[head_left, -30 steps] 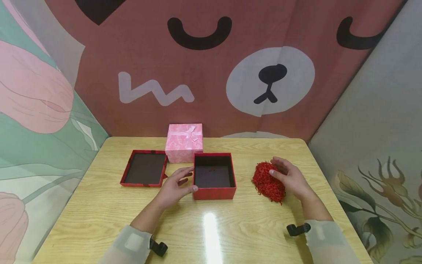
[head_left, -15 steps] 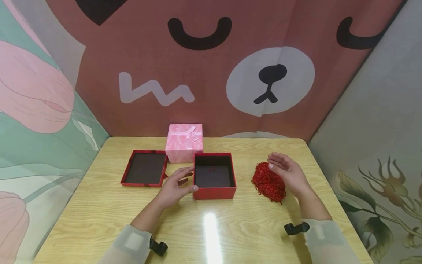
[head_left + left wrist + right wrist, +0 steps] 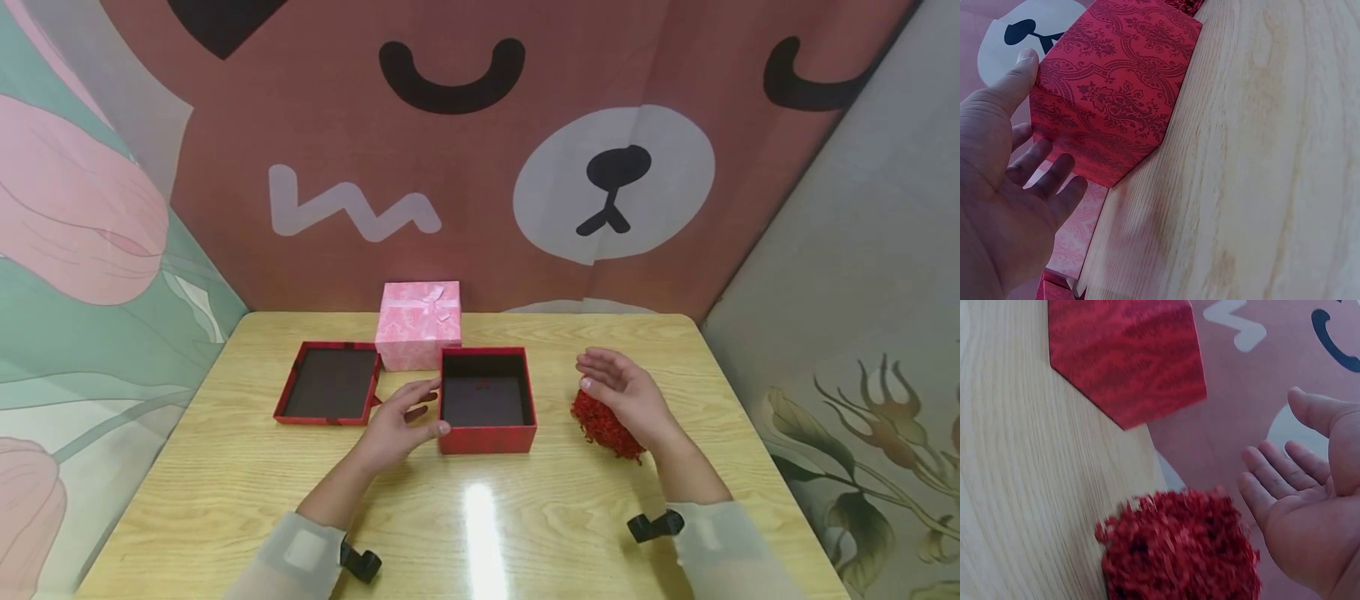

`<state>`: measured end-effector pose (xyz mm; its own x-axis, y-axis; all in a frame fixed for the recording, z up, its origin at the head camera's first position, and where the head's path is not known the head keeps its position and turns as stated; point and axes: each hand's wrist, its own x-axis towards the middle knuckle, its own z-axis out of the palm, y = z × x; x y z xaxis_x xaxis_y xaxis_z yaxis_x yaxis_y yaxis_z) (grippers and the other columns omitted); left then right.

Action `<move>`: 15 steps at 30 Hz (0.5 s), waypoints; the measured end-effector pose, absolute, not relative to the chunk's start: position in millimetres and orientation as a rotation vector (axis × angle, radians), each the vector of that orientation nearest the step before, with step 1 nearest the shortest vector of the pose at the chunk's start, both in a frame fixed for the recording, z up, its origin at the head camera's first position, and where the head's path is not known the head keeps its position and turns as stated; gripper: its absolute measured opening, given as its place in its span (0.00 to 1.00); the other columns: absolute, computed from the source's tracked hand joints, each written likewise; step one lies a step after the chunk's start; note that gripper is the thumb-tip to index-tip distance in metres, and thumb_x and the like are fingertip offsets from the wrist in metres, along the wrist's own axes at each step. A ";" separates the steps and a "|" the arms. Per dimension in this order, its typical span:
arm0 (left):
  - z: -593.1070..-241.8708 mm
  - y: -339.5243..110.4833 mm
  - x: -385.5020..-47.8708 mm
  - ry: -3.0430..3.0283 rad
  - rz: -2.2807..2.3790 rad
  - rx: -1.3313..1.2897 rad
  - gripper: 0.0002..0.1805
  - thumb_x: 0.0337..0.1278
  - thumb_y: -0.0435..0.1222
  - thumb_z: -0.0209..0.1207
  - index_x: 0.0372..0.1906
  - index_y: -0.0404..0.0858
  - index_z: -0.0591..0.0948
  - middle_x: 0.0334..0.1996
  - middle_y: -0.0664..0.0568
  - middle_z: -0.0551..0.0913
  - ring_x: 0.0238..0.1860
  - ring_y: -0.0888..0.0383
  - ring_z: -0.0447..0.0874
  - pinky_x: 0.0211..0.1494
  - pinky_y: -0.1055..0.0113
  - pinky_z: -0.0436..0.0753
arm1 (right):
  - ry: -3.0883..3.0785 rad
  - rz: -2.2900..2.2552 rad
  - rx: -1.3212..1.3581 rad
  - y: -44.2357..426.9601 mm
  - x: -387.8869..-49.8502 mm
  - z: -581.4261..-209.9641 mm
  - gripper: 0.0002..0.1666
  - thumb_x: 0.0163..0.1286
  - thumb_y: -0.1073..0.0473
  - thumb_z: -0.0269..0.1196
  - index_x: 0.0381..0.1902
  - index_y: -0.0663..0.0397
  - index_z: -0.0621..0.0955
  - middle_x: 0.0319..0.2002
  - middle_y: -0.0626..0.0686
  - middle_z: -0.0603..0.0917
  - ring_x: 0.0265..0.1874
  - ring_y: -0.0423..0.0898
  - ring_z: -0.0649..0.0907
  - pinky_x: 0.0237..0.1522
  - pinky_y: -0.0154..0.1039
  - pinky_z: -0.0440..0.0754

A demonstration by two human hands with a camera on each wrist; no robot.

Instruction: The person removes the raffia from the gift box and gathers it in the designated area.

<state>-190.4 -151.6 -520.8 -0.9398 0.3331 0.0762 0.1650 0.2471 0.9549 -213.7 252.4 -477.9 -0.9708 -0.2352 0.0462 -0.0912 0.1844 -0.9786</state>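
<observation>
A red patterned gift box (image 3: 487, 440) stands with its top uncovered, showing a dark inside with a few red shreds on the bottom. At its left side is my left hand (image 3: 397, 427), fingers spread and thumb by the front left edge; in the left wrist view the fingertips touch or nearly touch the box wall (image 3: 1104, 94). Right of the box lies a heap of red shredded paper (image 3: 603, 429), partly hidden by my right hand (image 3: 630, 400). The right wrist view shows that hand's palm (image 3: 1310, 531) with straight fingers, holding nothing, apart from the shredded paper (image 3: 1179, 550).
The red box lid (image 3: 330, 383) lies upturned on the left. Behind, a pink gift box with a bow (image 3: 420, 325) stands against the printed wall cloth. Everything rests on a light wooden table (image 3: 570, 525).
My right hand has lifted off the red shredded paper and shifted left over it, toward the box. The left hand and the box have stayed in place.
</observation>
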 end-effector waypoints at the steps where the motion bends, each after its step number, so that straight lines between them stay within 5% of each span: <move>1: -520.8 -151.7 -190.3 2.365 1.783 0.475 0.41 0.57 0.43 0.75 0.75 0.52 0.73 0.72 0.46 0.71 0.71 0.46 0.72 0.74 0.48 0.72 | 2.319 -1.904 -0.332 249.5 -213.3 -478.0 0.37 0.74 0.54 0.68 0.75 0.56 0.68 0.70 0.59 0.76 0.71 0.59 0.74 0.59 0.30 0.82; 9: -521.6 -152.1 -191.1 2.350 1.800 0.484 0.41 0.57 0.43 0.75 0.75 0.51 0.73 0.73 0.42 0.69 0.71 0.45 0.72 0.74 0.48 0.72 | 2.281 -1.893 -0.427 228.7 -210.1 -480.6 0.38 0.71 0.56 0.71 0.75 0.56 0.70 0.70 0.56 0.76 0.72 0.58 0.73 0.63 0.35 0.80; 15: -521.4 -152.2 -190.6 2.359 1.791 0.480 0.41 0.57 0.43 0.75 0.75 0.50 0.73 0.73 0.44 0.71 0.71 0.46 0.72 0.73 0.48 0.72 | 2.318 -1.783 -0.518 213.7 -205.3 -485.6 0.46 0.66 0.56 0.75 0.78 0.50 0.68 0.75 0.54 0.71 0.75 0.58 0.70 0.71 0.50 0.72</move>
<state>-190.6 -152.2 -521.4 -0.9392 0.3341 0.0792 0.1660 0.2398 0.9565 -205.3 213.7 -485.6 -0.9249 -0.3727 0.0750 -0.1680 0.2238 -0.9600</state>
